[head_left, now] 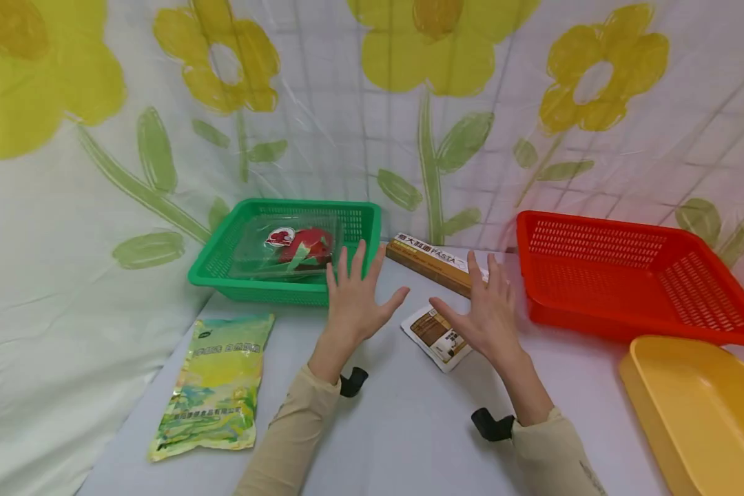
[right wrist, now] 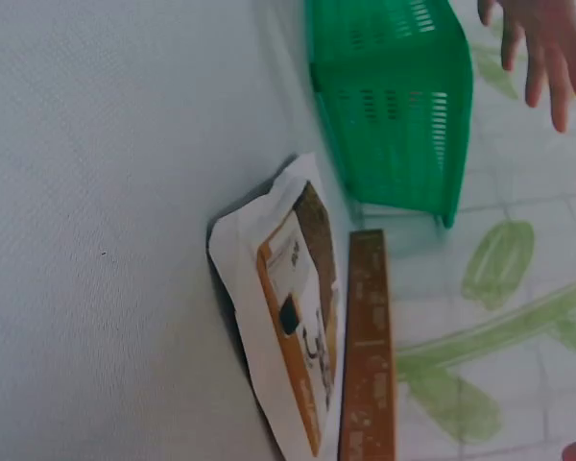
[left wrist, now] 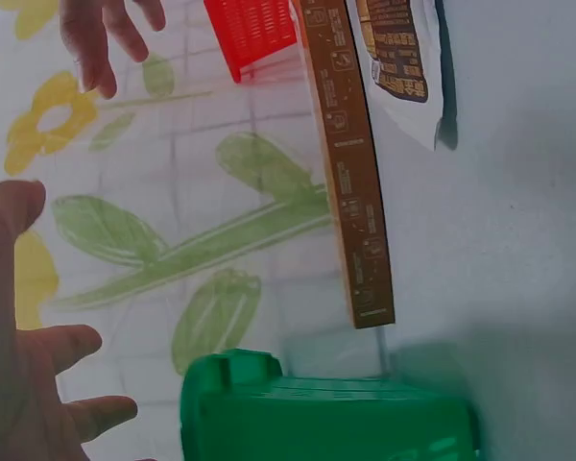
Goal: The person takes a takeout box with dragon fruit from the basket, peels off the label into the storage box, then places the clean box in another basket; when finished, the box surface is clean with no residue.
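Left of the pasta box (head_left: 430,265), a green basket (head_left: 273,293) is holding a clear plastic container (head_left: 254,251) with red and green contents; a red basket (head_left: 595,289) is standing to its right, a yellow tray (head_left: 707,406) nearer you on that side. You are reaching forward — left hand (head_left: 353,303) and right hand (head_left: 490,324) spreading their fingers away from you, thumbs pointing toward each other, the right overlapping the box's near end in the head view. The box is lying lengthwise aslant — left end farther off — with a white-and-brown pouch (head_left: 437,337) slanting likewise on its near side.
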### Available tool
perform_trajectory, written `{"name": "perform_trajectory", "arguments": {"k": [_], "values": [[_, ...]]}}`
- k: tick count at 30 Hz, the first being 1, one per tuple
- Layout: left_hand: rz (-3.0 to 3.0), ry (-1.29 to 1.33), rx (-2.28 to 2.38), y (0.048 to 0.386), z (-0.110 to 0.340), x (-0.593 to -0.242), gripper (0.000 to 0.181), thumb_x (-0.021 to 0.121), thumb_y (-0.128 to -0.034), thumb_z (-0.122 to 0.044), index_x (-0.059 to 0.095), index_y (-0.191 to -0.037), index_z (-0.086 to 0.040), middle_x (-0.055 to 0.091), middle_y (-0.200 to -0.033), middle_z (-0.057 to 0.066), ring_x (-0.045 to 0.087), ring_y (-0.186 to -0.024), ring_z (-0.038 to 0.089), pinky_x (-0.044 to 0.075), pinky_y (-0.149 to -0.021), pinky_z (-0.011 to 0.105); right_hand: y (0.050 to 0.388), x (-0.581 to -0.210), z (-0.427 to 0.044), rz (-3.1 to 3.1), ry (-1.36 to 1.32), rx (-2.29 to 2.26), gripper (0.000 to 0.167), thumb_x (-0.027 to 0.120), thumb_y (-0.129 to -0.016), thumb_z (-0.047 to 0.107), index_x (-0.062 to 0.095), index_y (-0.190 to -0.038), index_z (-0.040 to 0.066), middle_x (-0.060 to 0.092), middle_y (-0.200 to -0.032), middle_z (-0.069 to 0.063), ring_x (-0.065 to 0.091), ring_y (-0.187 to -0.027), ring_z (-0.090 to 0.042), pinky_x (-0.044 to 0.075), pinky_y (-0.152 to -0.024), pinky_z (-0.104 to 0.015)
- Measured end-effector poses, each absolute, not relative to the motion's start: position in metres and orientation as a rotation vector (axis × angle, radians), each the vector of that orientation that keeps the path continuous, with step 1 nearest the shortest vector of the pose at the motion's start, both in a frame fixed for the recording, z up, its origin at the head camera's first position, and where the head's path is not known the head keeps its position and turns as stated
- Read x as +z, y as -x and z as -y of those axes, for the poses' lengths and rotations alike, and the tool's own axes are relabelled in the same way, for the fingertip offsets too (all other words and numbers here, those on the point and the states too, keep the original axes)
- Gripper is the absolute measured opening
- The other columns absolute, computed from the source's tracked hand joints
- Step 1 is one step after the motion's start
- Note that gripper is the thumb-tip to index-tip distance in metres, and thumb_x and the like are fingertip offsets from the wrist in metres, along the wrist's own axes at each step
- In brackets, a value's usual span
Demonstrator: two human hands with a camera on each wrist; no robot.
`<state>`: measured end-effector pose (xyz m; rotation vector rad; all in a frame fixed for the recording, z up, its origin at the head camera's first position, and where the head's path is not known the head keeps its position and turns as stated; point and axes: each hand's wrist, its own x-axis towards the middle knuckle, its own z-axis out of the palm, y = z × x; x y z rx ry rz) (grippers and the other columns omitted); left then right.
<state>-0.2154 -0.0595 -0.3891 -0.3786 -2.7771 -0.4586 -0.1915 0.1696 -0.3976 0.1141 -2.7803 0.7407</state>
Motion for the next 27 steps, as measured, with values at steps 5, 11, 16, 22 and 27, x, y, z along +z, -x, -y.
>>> {"name": "perform_trajectory", "arguments": {"k": [5,11,16,22,27], "values": [[2.753,0.373,-0.628,0.226,0.066,-0.393,0.080,0.050,-0.0925,-0.064,0.025,-0.158,-0.025,0.020,-0.162,0.011,0.015,-0.147,0.041,0.012,-0.114,0.063,0.204,-0.401,-0.163,2.717,-0.163,0.827,0.099,0.066,-0.083,0.061,0.020,-0.159,0.016,0.015,-0.159,-0.022,0.020,-0.142,-0.047,0.015,-0.107,-0.073],[2.709,0.323,-0.789,0.241,0.093,-0.383,0.075,0.050,-0.0944,-0.059,0.031,-0.156,-0.020,0.027,-0.158,0.015,0.021,-0.145,0.039,0.016,-0.114,0.061,0.218,-0.395,-0.148,2.683,-0.238,0.953,0.092,0.065,-0.086,0.056,0.022,-0.158,0.018,0.017,-0.160,-0.018,0.027,-0.140,-0.045,0.026,-0.105,-0.070],[2.696,0.305,-0.889,0.256,0.127,-0.369,0.073,0.048,-0.0960,-0.056,0.031,-0.155,-0.018,0.029,-0.157,0.016,0.024,-0.144,0.038,0.020,-0.112,0.063,0.229,-0.390,-0.130,2.639,-0.280,1.124,0.087,0.064,-0.088,0.055,0.027,-0.156,0.016,0.021,-0.158,-0.016,0.029,-0.141,-0.040,0.031,-0.106,-0.064],[2.738,0.257,-0.978,0.276,0.170,-0.360,0.075,0.043,-0.0980,-0.058,0.028,-0.156,-0.014,0.026,-0.157,0.020,0.024,-0.143,0.042,0.023,-0.110,0.064,0.249,-0.381,-0.099,2.579,-0.359,1.346,0.077,0.060,-0.092,0.052,0.030,-0.155,0.017,0.027,-0.156,-0.011,0.029,-0.143,-0.030,0.029,-0.111,-0.057],[2.788,0.161,-1.060,0.288,0.200,-0.356,0.080,0.039,-0.0975,-0.063,0.022,-0.158,-0.013,0.021,-0.159,0.021,0.018,-0.143,0.047,0.022,-0.109,0.067,0.264,-0.369,-0.067,2.532,-0.380,1.470,0.070,0.058,-0.096,0.046,0.035,-0.152,0.012,0.034,-0.154,-0.011,0.032,-0.141,-0.028,0.031,-0.111,-0.051]]}}
